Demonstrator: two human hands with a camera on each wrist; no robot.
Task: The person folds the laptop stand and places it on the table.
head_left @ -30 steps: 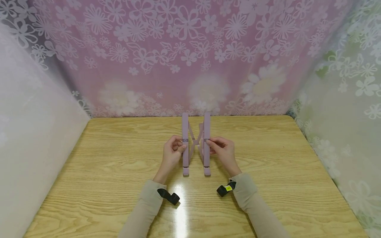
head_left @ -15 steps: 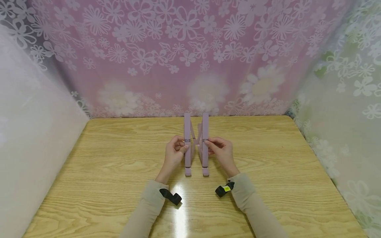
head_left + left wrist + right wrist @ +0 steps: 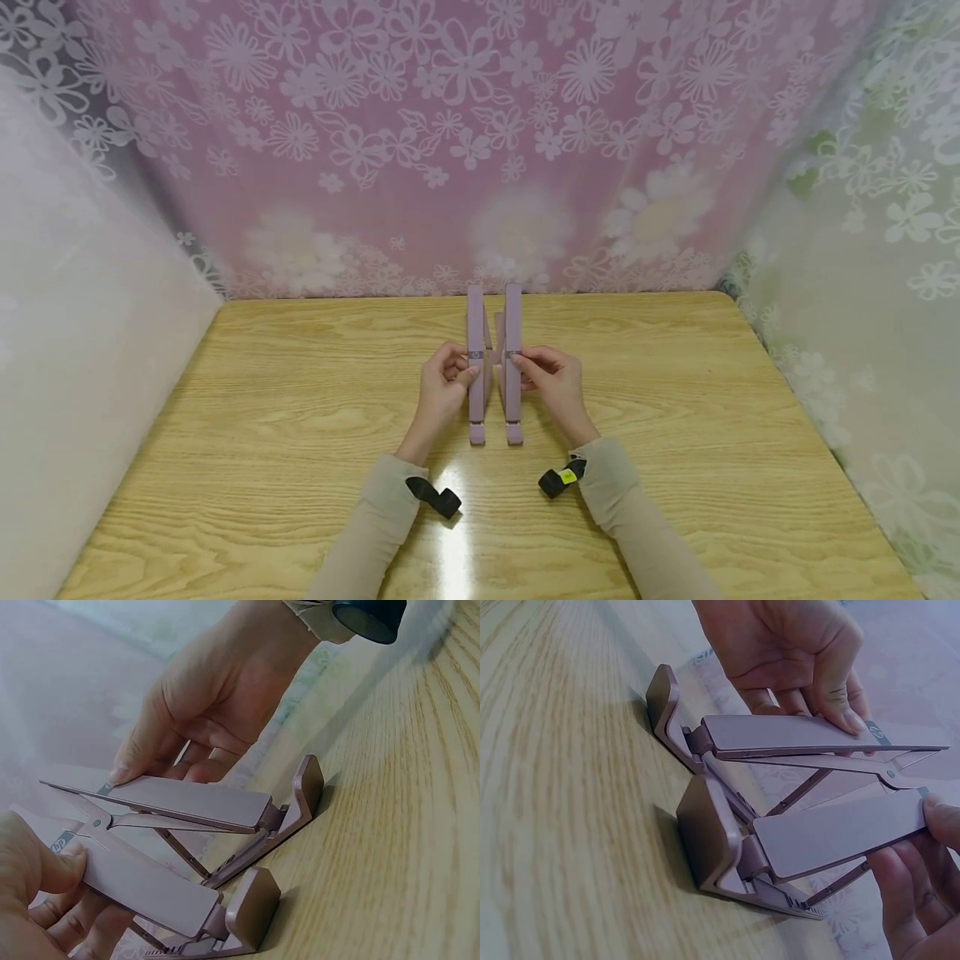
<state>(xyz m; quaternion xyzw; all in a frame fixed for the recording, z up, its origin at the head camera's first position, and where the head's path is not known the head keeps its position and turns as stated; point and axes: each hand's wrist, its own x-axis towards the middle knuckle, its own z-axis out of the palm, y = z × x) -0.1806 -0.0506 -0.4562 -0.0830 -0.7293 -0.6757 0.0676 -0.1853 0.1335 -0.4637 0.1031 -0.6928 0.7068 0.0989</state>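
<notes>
A pinkish-mauve folding laptop stand (image 3: pixel 513 392) stands upright on the table, its two long arms nearly parallel with a narrow gap between them. My left hand (image 3: pixel 442 387) pinches the left arm near its middle, thumb on top and fingers curled beneath. On the other side my right hand (image 3: pixel 557 383) grips the right arm the same way, next to a small logo band. In the left wrist view the crossed linkage (image 3: pixel 97 823) joins the two arms, and the upturned front lips (image 3: pixel 253 909) rest close to the table. The right wrist view shows support struts (image 3: pixel 799 791) under the arms.
The wood-grain table (image 3: pixel 285 433) meets a pink floral curtain (image 3: pixel 390 167) at the back. Pale panels flank it, the right one (image 3: pixel 862 333) flowered. A black camera strap (image 3: pixel 433 497) hangs from the left cuff, another (image 3: pixel 561 479) from the right.
Both hands have moved toward each other, bringing the stand's two arms closer together. The crossed linkage between them has narrowed. Both hands keep their hold.
</notes>
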